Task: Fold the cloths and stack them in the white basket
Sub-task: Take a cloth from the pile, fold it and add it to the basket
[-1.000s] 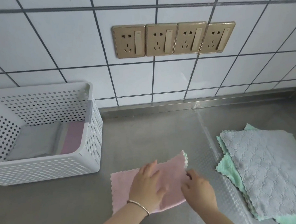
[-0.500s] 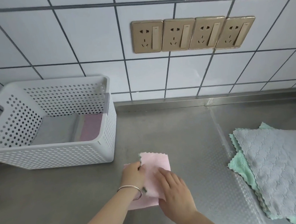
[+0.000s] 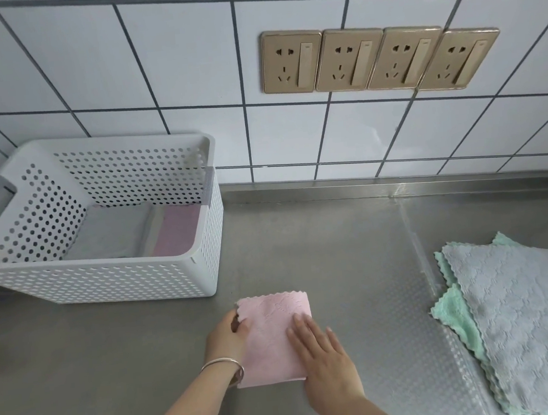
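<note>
Pink and folded to a narrow rectangle, the cloth (image 3: pixel 273 338) lay on the steel counter (image 3: pixel 81 376) nearest the person, between the two hands. The left hand (image 3: pixel 227 340) held its left edge, fingers curled at the scalloped border, a bangle (image 3: pixel 222 366) on the wrist. The right hand (image 3: pixel 324 359) lay flat on the cloth's right side, fingers straight and pressing, gripping nothing. By my reading the fold was being smoothed down, nearly finished; the next move would call for lifting the cloth without letting the layers slip and carrying it left and back to the basket.

To the right, well apart, sat the unfolded pile (image 3: pixel 524 317): one grey cloth on top and at least one green beneath, though the exact count under it cannot be told.

Farther back on the left stood one white basket (image 3: pixel 106 283), already holding two folded cloths, one grey (image 3: pixel 111 233) and one pink (image 3: pixel 176 228), side by side. On the tiled wall behind were four sockets (image 3: pixel 378 58).
</note>
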The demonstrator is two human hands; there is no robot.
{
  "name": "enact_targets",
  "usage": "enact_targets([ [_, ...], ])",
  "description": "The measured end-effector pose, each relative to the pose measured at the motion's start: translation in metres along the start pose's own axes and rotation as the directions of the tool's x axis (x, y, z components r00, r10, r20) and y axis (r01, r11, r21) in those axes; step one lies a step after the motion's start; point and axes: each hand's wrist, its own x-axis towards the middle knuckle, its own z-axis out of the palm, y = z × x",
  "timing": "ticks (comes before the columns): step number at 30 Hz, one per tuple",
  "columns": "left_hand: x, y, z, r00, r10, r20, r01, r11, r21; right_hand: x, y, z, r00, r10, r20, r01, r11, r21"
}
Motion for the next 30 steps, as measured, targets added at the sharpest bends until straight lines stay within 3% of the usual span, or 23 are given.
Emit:
enact_targets([
  [15,0.002,-0.014,0.007,0.980,0.037,-0.196,-0.044,0.999,-0.030,0.009,-0.008,-0.016,0.998,-0.036,-0.042,0.038,0.998,0.049],
  [18,0.003,-0.023,0.010,0.945,0.168,-0.280,-0.159,0.986,0.056,0.018,-0.005,-0.027,0.998,0.003,-0.058,-0.001,1.000,0.023],
  [20,0.003,-0.032,0.017,0.872,0.374,-0.318,-0.294,0.916,0.272,0.026,-0.001,-0.029,0.999,0.027,-0.036,-0.026,0.999,0.029],
  [23,-0.003,-0.037,0.023,0.797,0.596,-0.099,-0.461,0.707,0.536,0.031,0.004,-0.025,1.000,-0.005,0.027,0.004,1.000,0.014],
  [26,-0.002,-0.043,0.031,0.753,0.644,0.133,-0.562,0.526,0.638,0.036,0.006,-0.022,0.996,-0.031,0.081,0.031,0.999,0.007],
  [30,0.004,-0.048,0.035,0.778,0.600,0.186,-0.545,0.497,0.675,0.038,0.008,-0.019,0.991,-0.040,0.124,0.044,0.999,-0.026],
])
